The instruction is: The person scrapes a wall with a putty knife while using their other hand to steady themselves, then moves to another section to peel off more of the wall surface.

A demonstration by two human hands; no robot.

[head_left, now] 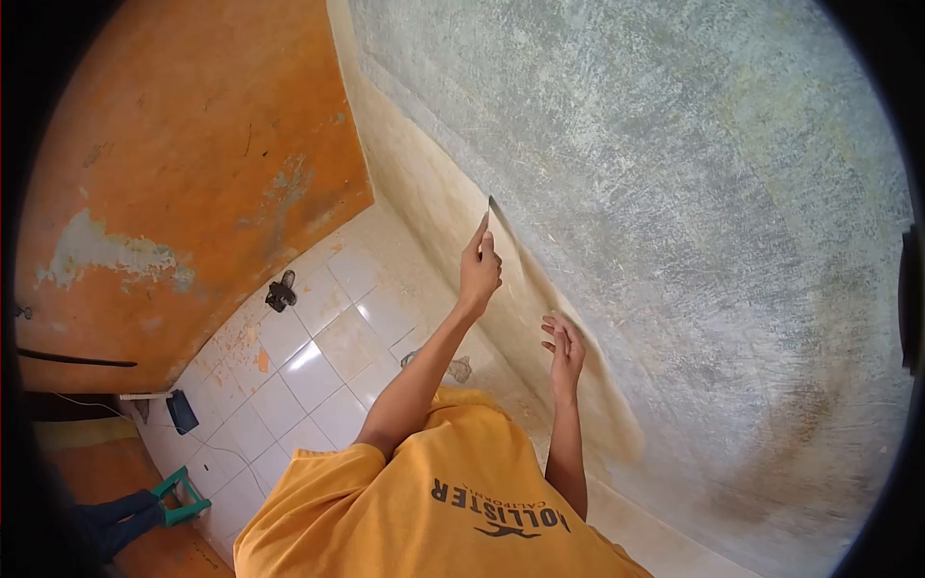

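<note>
My left hand (479, 273) grips a thin-bladed scraper (491, 204), its dark tip up against the wall. The blade meets the line where a cream paint layer (424, 159) borders the bare, mottled grey wall (655, 193). Below that, the cream layer stands loose from the wall in a long fold. Lower and to the right, my right hand (567, 356) is raised with its fingers apart and slightly bent, fingertips close to the loose edge of the layer. Nothing shows in that hand.
An orange wall (222, 125) with flaked patches meets the cream wall in a corner. Paint flakes (262, 360) litter the white floor tiles (337, 419). A dark crumpled item (281, 291) lies near the orange wall. At lower left are a green stool (183, 499), dark blue jeans (116, 525) and a cable (226, 449).
</note>
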